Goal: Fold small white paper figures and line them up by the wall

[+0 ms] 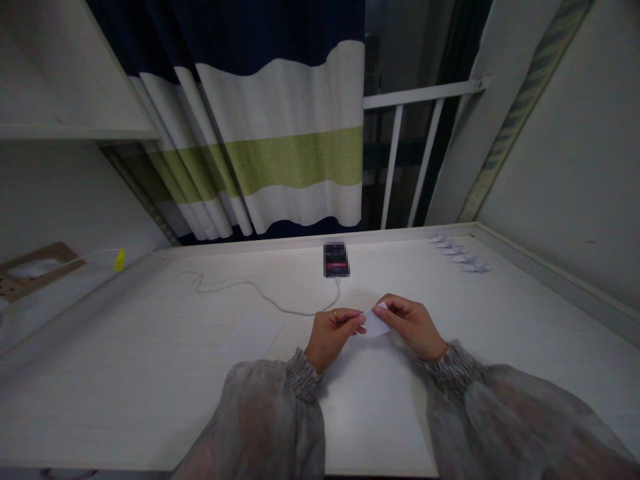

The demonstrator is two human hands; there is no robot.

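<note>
Between my two hands, above the white table, is a small piece of white folded paper (376,325). My left hand (334,333), with a ring on one finger, pinches the paper's left edge between thumb and fingers. At the upper right edge, my right hand (413,325) grips the same paper with its thumb on top. Fine creases in the paper are too small to make out. Flat on the table to the left of my hands lies a white sheet of paper (250,335).
A phone with a blurred screen (336,260) stands at the back, joined to a white cable (260,291). Several folded paper figures (460,255) line the back right of the table (125,373). A power strip (35,270) is at far left; a striped curtain (290,157) hangs behind.
</note>
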